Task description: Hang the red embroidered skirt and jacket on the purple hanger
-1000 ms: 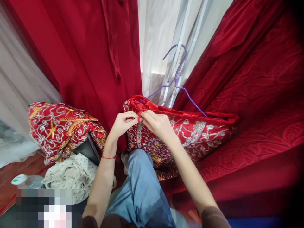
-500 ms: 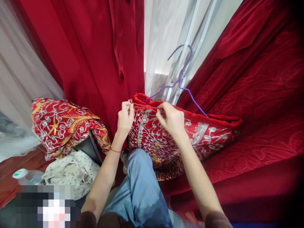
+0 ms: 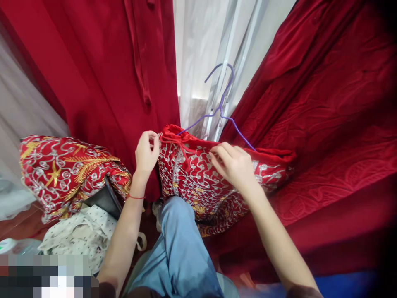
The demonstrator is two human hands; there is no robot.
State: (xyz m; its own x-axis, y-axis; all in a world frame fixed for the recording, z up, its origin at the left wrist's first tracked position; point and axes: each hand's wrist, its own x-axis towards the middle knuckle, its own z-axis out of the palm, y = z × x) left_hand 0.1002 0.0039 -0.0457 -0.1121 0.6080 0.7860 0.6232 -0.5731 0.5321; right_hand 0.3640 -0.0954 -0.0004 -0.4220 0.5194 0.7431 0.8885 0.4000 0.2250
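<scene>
A red skirt-like garment (image 3: 201, 182) with silver and gold embroidery hangs upright in front of me, its gathered red waistband at the top. A thin red drawstring (image 3: 186, 154) is tied near the left end of that band, with its loops and ends drooping over the embroidery. My left hand (image 3: 147, 153) is pinched at the band's left corner beside the cord; what sits between its fingertips is too small to make out. Over the front of the band, right of the knot, my right hand (image 3: 232, 163) has loosely bent fingers, apart from the cord. A purple wire hanger (image 3: 221, 108) rises from inside the waistband.
Another embroidered red garment (image 3: 68, 169) lies at the left over a dark surface. Below it are a white dotted cloth (image 3: 83, 231) and a plastic bottle (image 3: 23, 246). Dark red cloths hang on both sides, with white rails (image 3: 231, 45) between. My knee (image 3: 176, 207) is close to the garment.
My right hand has let go of the drawstring and moved right; the cord now droops. My left hand is slightly further out at the band's corner. The whole view has shifted.
</scene>
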